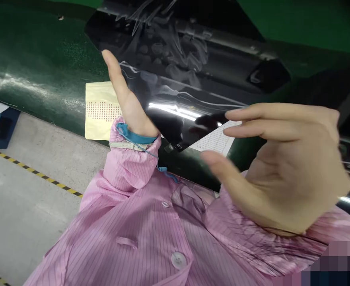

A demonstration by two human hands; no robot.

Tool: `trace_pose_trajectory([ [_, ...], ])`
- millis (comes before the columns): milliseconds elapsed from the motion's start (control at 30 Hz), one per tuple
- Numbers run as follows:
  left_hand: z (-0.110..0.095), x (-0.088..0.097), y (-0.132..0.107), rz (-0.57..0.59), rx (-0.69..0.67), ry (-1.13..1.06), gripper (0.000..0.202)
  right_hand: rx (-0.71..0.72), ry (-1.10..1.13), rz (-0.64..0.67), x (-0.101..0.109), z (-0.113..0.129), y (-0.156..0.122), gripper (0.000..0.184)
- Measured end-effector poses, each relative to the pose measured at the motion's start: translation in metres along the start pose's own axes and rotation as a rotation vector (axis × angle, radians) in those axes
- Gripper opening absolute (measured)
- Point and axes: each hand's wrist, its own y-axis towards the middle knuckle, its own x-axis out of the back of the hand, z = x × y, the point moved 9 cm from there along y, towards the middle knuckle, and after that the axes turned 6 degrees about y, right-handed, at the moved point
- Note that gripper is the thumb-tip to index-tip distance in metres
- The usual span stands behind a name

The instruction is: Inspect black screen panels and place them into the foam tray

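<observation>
A large glossy black panel (175, 99), like a screen or sheet of dark glass, is tilted above the bench with a corner toward me. Wrinkled clear film (187, 55) lies across its upper part, and ceiling lights reflect in its surface. My left hand (133, 105) is at the panel's left edge, thumb stretched up beside it; the fingers are hidden beneath, and the hand appears to support the panel. A blue wrist strap (136, 135) circles that wrist. My right hand (285, 159) is open by the lower right edge, fingers and thumb apart, fingertips near the panel; contact is unclear.
A yellow sheet with red dots (99, 111) and a white printed form (216, 141) lie on the green bench (43, 79). At the left are a blue bin (4, 127) and floor marked with black-and-yellow tape (37, 172). Dark glossy surfaces are at the right.
</observation>
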Motion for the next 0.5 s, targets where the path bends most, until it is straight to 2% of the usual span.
trace_pose_trajectory([
  [100, -0.003, -0.014, -0.008, 0.082, -0.007, -0.003, 0.057, 0.064, -0.019, 0.110, -0.016, 0.002, -0.002, 0.040],
  [200, 0.000, -0.028, -0.017, 0.188, -0.007, 0.039, 0.054, 0.108, -0.060, 0.141, -0.028, 0.008, -0.004, 0.033],
  [267, 0.000, -0.033, -0.022, 0.236, -0.031, 0.077, 0.052, 0.018, -0.054, 0.147, -0.031, 0.004, -0.004, 0.028],
  [367, -0.004, -0.034, -0.025, 0.280, -0.116, 0.122, 0.046, -0.160, 0.051, 0.123, -0.027, -0.006, -0.004, 0.030],
  [467, -0.016, -0.034, -0.026, 0.327, -0.257, 0.160, 0.037, -0.174, 0.136, 0.125, -0.020, -0.008, 0.003, 0.033],
  [500, -0.017, -0.038, -0.027, 0.362, -0.264, 0.166, 0.034, -0.164, 0.170, 0.123, -0.017, -0.009, 0.007, 0.032],
])
